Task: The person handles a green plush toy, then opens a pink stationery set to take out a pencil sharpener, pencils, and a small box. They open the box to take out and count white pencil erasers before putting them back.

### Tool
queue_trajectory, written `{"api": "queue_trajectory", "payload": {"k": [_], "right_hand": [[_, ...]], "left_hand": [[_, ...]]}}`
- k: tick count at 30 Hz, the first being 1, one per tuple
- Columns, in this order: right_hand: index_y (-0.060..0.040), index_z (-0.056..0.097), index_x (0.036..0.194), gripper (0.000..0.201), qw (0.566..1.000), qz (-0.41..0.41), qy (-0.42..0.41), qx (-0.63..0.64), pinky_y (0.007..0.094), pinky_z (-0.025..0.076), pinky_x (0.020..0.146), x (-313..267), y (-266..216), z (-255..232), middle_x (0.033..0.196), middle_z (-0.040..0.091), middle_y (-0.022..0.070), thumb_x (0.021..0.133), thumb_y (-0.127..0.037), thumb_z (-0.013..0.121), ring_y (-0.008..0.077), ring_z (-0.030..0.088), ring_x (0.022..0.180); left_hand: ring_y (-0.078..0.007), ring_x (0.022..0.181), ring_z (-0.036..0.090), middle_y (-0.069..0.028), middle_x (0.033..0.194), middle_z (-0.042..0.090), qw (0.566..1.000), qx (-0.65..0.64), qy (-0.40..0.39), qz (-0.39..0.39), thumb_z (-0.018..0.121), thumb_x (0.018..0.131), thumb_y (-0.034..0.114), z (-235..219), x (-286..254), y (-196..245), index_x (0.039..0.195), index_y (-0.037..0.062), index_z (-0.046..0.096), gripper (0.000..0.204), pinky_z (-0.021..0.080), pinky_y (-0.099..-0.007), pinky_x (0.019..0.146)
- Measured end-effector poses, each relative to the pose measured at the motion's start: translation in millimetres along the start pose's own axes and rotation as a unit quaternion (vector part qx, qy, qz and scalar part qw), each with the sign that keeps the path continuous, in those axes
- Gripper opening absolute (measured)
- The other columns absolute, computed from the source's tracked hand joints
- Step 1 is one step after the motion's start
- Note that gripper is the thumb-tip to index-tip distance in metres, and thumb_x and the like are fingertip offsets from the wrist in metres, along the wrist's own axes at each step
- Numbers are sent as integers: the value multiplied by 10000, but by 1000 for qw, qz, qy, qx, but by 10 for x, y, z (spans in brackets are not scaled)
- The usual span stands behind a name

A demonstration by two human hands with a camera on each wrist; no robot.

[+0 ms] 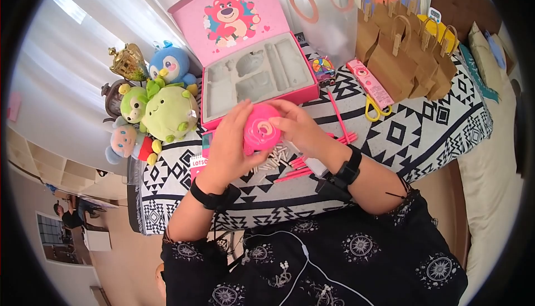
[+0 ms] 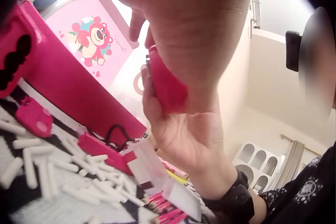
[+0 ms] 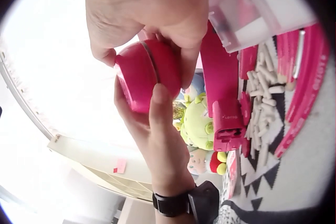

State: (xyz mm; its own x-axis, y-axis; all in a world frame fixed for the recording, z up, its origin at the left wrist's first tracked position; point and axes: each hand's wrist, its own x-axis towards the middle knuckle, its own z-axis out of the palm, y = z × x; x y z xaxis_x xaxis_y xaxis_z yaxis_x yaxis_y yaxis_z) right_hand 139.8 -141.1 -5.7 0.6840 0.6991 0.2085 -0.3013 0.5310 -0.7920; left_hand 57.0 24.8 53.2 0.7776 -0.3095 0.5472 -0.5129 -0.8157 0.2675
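Observation:
Both hands hold a round, hot-pink gadget (image 1: 262, 130) with a bear face on its top, raised above the patterned cloth. A thin seam runs around its side in the right wrist view. My left hand (image 1: 227, 142) grips it from the left, with the thumb along its near side. From the other side, my right hand (image 1: 304, 130) holds it, thumb on the bear face. Below them lie loose white sticks (image 3: 262, 95), pink pencils (image 1: 301, 167) and a clear plastic box (image 2: 144, 163). A pink device (image 3: 228, 124) stands near the sticks.
An open pink gift box (image 1: 259, 80) with a grey moulded insert stands behind the hands. Plush toys (image 1: 170, 111) sit at the left. Brown paper bags (image 1: 407, 55), a pink narrow box (image 1: 368, 80) and yellow-handled scissors (image 1: 377, 109) are at the right.

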Motion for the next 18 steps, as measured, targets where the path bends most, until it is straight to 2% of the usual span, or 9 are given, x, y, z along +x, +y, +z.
{"api": "queue_trajectory", "payload": {"k": [1, 2, 6, 8, 12, 15, 17, 18], "right_hand": [[28, 411, 1355, 496, 998, -33, 26, 46, 321, 500, 954, 14, -13, 15, 1271, 552, 122, 936, -132, 622, 172, 571, 1153], [17, 362, 1362, 501, 997, -31, 37, 64, 338, 500, 959, -12, -48, 26, 1296, 521, 114, 942, -105, 607, 186, 559, 1170], [1, 307, 1362, 525, 988, -82, 70, 111, 348, 493, 972, 22, -14, 14, 1323, 491, 124, 945, -99, 610, 202, 537, 1199], [-14, 265, 1363, 554, 984, -114, 98, 89, 349, 482, 985, 41, -16, -21, 1355, 458, 138, 949, -120, 618, 208, 507, 1235], [-12, 255, 1362, 567, 979, -118, 129, 102, 359, 462, 1002, 83, -43, -114, 1357, 450, 155, 950, -136, 625, 210, 484, 1259], [-7, 266, 1356, 566, 969, -169, 174, 50, 352, 435, 1018, 138, 23, -241, 1333, 461, 166, 951, -161, 630, 210, 483, 1243], [-3, 307, 1339, 562, 944, -187, 258, -91, 333, 428, 996, 139, 75, -329, 1300, 475, 172, 938, -198, 649, 202, 505, 1175], [-3, 307, 1339, 562, 943, -188, 260, -91, 333, 428, 996, 141, 97, -369, 1300, 475, 172, 938, -198, 649, 202, 505, 1175]], "left_hand": [[-412, 1213, 522, -247, 1337, 501, 999, 13, -23, -48, 849, 638, 182, -23, 73, 14, 1370, 15, 409, 870, 455, -440, 1004], [-398, 1172, 542, -237, 1311, 508, 998, 12, -22, -61, 844, 644, 182, -29, 152, 21, 1354, 7, 427, 841, 476, -429, 961], [-383, 1124, 563, -211, 1242, 531, 998, 53, -23, -39, 822, 672, 226, 6, 492, 100, 1348, 5, 431, 812, 498, -426, 913], [-390, 1069, 590, -207, 1211, 536, 991, 74, -60, -93, 815, 686, 262, 77, 612, 125, 1353, -2, 422, 818, 507, -418, 883], [-379, 1051, 597, -205, 1200, 538, 988, 93, -84, -88, 794, 716, 316, 229, 803, -5, 1338, 14, 444, 775, 511, -417, 875], [-367, 1051, 600, -206, 1207, 542, 988, 74, -97, -89, 794, 722, 323, 258, 985, -220, 1336, 35, 454, 758, 511, -416, 881], [-362, 1056, 603, -211, 1207, 551, 986, 108, -100, -83, 800, 717, 333, 233, 1146, -451, 1341, 55, 457, 765, 507, -413, 891], [-367, 1073, 595, -219, 1203, 558, 983, 87, -115, -110, 808, 696, 310, 201, 1242, -562, 1352, 65, 454, 785, 493, -411, 922]]}}
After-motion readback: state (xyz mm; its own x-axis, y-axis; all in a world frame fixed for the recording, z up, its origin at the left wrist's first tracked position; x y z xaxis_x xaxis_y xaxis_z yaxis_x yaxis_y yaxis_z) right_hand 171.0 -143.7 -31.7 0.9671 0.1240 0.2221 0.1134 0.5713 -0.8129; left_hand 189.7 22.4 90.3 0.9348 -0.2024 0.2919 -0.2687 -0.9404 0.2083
